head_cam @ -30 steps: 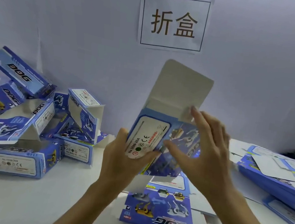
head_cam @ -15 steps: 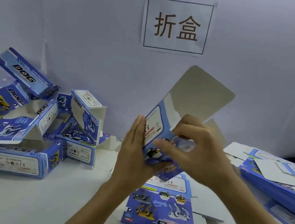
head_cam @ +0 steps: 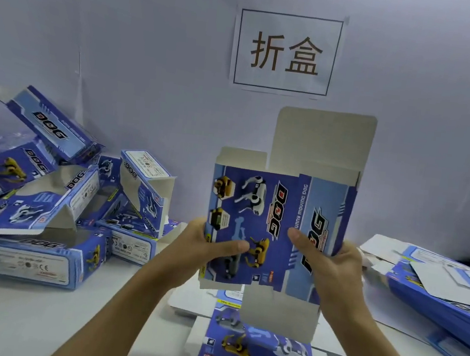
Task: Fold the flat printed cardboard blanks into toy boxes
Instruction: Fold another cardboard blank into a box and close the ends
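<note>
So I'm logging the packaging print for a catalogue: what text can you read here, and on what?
"折盒": wall sign.
"DOG", twice, running sideways: held box.
"FUNNY MOVING DOG", partly blurred: held box spine.
"DOG", upside down: flat blank on the table.
"DOG": several folded boxes on the left.
"CE" mark: white label of the nearest left box.
Other small label print: too blurred to read.

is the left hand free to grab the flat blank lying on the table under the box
Probably not yet: the left hand grips the held box with the right hand. The flat blank lies uncovered just below, so nothing else blocks it.
</note>
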